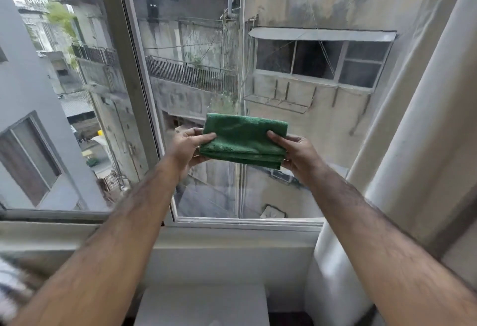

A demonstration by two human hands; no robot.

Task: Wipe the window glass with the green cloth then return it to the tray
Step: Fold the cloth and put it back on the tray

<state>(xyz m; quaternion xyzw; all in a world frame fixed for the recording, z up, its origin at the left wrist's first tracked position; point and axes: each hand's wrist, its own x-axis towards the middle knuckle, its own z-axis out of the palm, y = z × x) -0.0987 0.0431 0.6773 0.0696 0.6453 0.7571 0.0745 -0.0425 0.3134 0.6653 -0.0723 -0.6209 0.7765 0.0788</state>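
Observation:
A folded green cloth (pixel 244 140) is held up in front of the window glass (pixel 296 88), at about the middle of the view. My left hand (pixel 187 148) pinches its left edge, thumb on the near face. My right hand (pixel 294 151) pinches its right edge the same way. Both arms reach forward over the sill. The cloth is folded into a flat rectangle, and I cannot tell whether it touches the glass. No tray is clearly in view.
A grey window frame post (pixel 124 49) splits the left pane from the right pane. The white sill (pixel 232 238) runs below. A pale curtain (pixel 418 144) hangs at the right. A white flat object (pixel 201 305) sits low at the bottom centre.

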